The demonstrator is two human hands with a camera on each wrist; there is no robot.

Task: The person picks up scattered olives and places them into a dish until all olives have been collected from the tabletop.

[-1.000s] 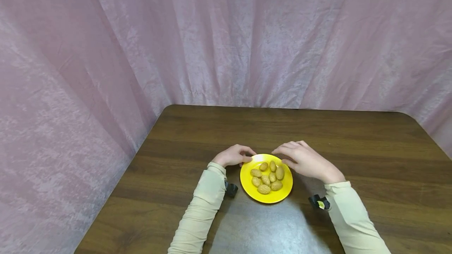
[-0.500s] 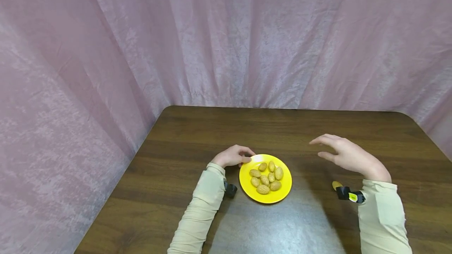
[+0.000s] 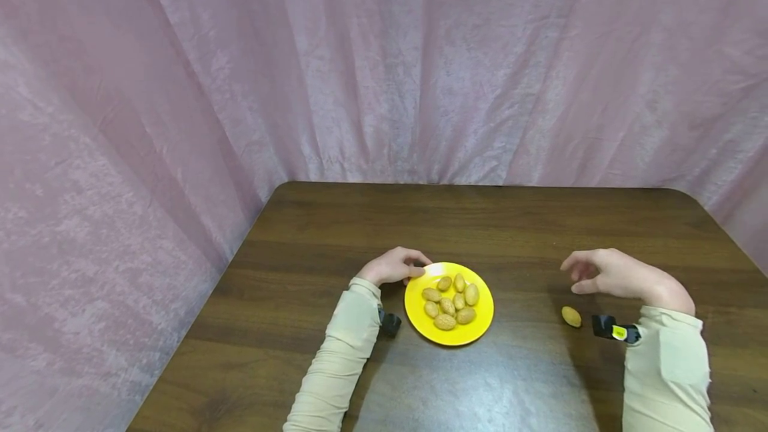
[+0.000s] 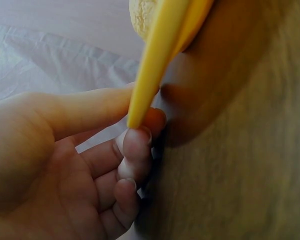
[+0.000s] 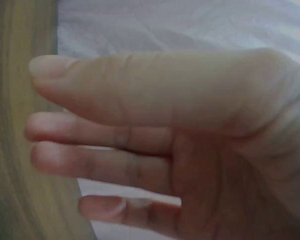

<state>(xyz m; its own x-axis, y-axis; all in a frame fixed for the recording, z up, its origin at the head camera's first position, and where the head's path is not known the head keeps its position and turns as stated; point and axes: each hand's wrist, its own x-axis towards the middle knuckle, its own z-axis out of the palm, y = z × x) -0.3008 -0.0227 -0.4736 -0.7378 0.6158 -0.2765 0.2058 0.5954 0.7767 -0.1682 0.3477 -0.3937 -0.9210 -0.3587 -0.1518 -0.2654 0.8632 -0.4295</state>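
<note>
A round yellow plate [image 3: 449, 337] lies on the table in the head view, bearing several tan oval nuts [image 3: 445, 321] with wrinkled shells. My left hand [image 3: 390, 267] pinches the plate's upper left rim. In the left wrist view, the thumb lies along one face of the rim [image 4: 152, 70] and the curled fingers [image 4: 136, 145] are at the other. Off to the right, one loose nut [image 3: 571, 317] rests on the wood. Just beyond it my right hand [image 3: 618, 275] hovers with loosely bent fingers. The right wrist view shows nothing between the thumb [image 5: 140, 90] and fingers.
The brown wooden table [image 3: 300, 232] has rounded far corners. Pink velvet curtains [image 3: 384, 72] hang behind it and along its left side. A small black camera [image 3: 390, 324] is strapped to the left wrist, and another [image 3: 606, 327] to the right wrist.
My right hand has left the plate's edge and travelled right, then lower, to the loose nut, which its arm hid before. The left hand keeps its hold on the plate.
</note>
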